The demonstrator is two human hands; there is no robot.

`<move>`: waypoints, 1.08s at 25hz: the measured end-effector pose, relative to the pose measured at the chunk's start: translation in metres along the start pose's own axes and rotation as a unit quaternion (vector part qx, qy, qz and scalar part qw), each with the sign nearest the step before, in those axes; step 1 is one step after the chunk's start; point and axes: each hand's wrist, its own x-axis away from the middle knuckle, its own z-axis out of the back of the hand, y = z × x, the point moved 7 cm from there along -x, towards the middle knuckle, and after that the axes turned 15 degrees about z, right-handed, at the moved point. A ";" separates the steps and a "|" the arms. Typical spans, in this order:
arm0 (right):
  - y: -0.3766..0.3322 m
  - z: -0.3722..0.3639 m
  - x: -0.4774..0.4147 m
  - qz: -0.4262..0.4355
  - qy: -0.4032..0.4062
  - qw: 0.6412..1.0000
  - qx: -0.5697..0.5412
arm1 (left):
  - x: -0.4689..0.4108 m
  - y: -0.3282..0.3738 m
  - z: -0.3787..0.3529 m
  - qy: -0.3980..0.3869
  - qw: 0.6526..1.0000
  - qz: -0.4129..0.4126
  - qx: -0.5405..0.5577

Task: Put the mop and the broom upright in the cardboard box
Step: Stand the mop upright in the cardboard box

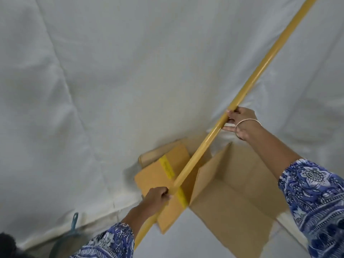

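Two hands hold one long yellow pole (242,94), which runs from 7 o'clock to 1 o'clock across the view; its head is out of the picture, so I cannot tell if it is the mop or the broom. At far left, near 8 o'clock, a teal handle (74,223) leans at the white sheet (93,81). The left hand (156,197) is closed around the lower pole. The pole crosses above a flap (162,185) with yellow tape. The open box (232,211) stands at 5 o'clock. The right hand (242,121) pinches the pole higher up, some fingers spread.
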 end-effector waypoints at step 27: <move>-0.046 0.111 -0.295 0.192 -0.243 0.948 0.072 | -0.276 0.370 -0.137 0.038 0.999 0.014 0.011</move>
